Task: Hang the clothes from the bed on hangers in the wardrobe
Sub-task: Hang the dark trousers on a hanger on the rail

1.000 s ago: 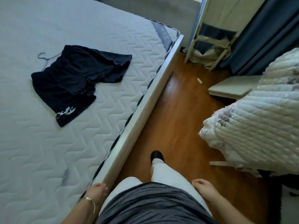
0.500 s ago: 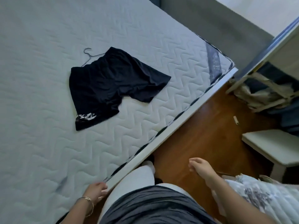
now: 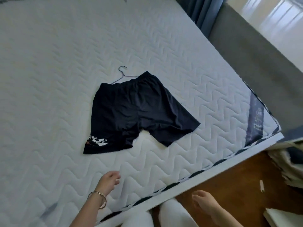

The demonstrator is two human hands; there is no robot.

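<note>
Lying flat: dark silky shorts (image 3: 136, 110)

Wooden floor (image 3: 229, 185), blue curtain (image 3: 203, 12)

Bed (image 3: 49, 79): bare white mattress with wavy quilting, fills most of the frame. Headboard (image 3: 255, 66): grey upholstered panel along the bed's upper-right edge. Curtain (image 3: 202, 12): blue, top centre-right. Window (image 3: 278, 18): upper right corner, bright daylight. Floor (image 3: 229, 185): brown wood boards, lower right, with a small white object (image 3: 262, 185) lying on it.
</note>
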